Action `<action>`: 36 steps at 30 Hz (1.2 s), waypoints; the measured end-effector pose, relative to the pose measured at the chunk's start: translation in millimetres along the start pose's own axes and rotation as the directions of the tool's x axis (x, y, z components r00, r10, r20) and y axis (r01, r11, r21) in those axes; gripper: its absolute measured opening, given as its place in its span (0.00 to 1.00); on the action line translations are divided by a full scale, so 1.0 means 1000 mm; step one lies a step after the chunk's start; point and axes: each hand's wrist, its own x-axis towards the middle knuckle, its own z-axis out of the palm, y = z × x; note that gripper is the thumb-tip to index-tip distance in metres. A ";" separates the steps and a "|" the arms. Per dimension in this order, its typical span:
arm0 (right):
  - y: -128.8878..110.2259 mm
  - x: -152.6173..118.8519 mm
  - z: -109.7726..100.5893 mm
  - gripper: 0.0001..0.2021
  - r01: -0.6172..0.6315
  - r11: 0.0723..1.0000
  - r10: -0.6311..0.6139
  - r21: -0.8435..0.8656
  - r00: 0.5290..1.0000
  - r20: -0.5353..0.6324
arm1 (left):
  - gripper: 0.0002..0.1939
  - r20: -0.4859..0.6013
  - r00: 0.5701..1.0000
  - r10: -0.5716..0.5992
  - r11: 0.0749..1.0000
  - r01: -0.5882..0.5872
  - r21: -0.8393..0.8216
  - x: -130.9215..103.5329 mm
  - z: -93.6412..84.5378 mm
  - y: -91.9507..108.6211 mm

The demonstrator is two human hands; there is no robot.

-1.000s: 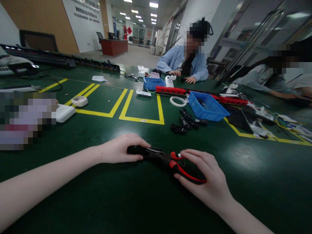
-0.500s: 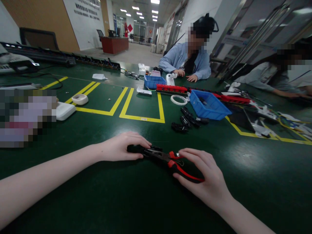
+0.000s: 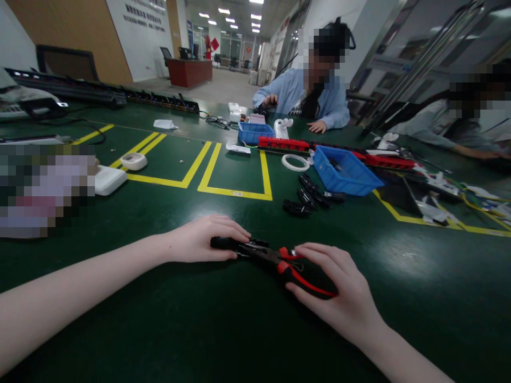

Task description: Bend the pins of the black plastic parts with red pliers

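Note:
My left hand (image 3: 211, 239) is closed around a small black part (image 3: 227, 243), holding it low over the green tabletop (image 3: 223, 330). Its exact kind is hard to make out, and my fingers cover some of it. In my right hand (image 3: 339, 287) is a pair of red-and-black pliers (image 3: 295, 268), its handles spread between thumb and fingers. The jaws point left and meet the black part beside my left fingertips. Whether they pinch it cannot be seen clearly.
Several black parts (image 3: 307, 197) lie beyond my hands, beside a blue bin (image 3: 345, 173). Farther back are a white ring (image 3: 295, 162), a red strip (image 3: 283, 143) and a smaller blue bin (image 3: 255, 133). A tape roll (image 3: 133, 161) lies left. A co-worker (image 3: 303, 96) sits opposite.
My hands, the pliers and the black part keep nearly the same pose; the whole view has shifted slightly. Across the table, the co-worker has raised one hand off the tabletop.

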 end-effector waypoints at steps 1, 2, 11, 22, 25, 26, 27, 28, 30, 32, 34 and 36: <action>0.000 0.000 0.000 0.22 0.002 1.000 -0.002 -0.001 1.000 -0.002 | 0.18 -0.002 1.000 0.000 1.000 0.000 -0.003 0.000 0.000 0.001; 0.000 0.000 0.000 0.21 0.004 1.000 -0.004 -0.002 1.000 -0.003 | 0.18 -0.004 1.000 -0.003 1.000 0.003 -0.006 0.000 0.000 0.001; -0.001 -0.002 -0.002 0.22 0.072 0.995 -0.073 -0.074 0.997 -0.015 | 0.19 -0.009 1.000 0.020 1.000 -0.021 -0.019 0.000 0.000 -0.003; -0.004 -0.002 -0.003 0.23 0.162 0.977 -0.170 -0.136 0.984 -0.048 | 0.17 0.009 1.000 0.013 1.000 -0.013 -0.007 0.000 0.000 -0.003; -0.002 -0.001 -0.004 0.24 0.131 0.985 -0.135 -0.112 0.990 -0.036 | 0.18 0.012 1.000 0.008 1.000 -0.008 -0.004 0.000 0.000 -0.003; -0.001 -0.001 -0.004 0.24 0.117 0.988 -0.121 -0.106 0.992 -0.038 | 0.19 0.011 1.000 0.001 1.000 -0.001 0.001 -0.001 0.000 -0.002; 0.000 0.000 -0.004 0.24 0.103 0.990 -0.108 -0.101 0.993 -0.045 | 0.20 0.007 1.000 -0.007 1.000 0.007 0.008 -0.001 0.000 -0.001; 0.001 0.000 -0.004 0.24 0.092 0.991 -0.097 -0.097 0.994 -0.052 | 0.20 0.003 1.000 -0.017 1.000 0.017 0.013 -0.001 0.000 -0.001; 0.002 0.000 -0.004 0.23 0.074 0.993 -0.080 -0.093 0.995 -0.061 | 0.22 -0.011 0.999 -0.039 0.999 0.039 0.012 -0.001 0.001 0.001; 0.003 0.000 -0.003 0.24 0.064 0.994 -0.070 -0.085 0.996 -0.061 | 0.23 -0.027 0.998 -0.053 0.999 0.053 0.004 -0.002 0.001 0.003; 0.003 -0.001 -0.003 0.24 0.064 0.995 -0.069 -0.074 0.996 -0.065 | 0.24 -0.033 0.997 -0.064 0.998 0.064 0.001 -0.002 0.002 0.004; 0.003 -0.001 -0.003 0.24 0.062 0.996 -0.066 -0.060 0.996 -0.067 | 0.24 -0.025 0.997 -0.072 0.997 0.072 0.002 -0.001 0.002 0.004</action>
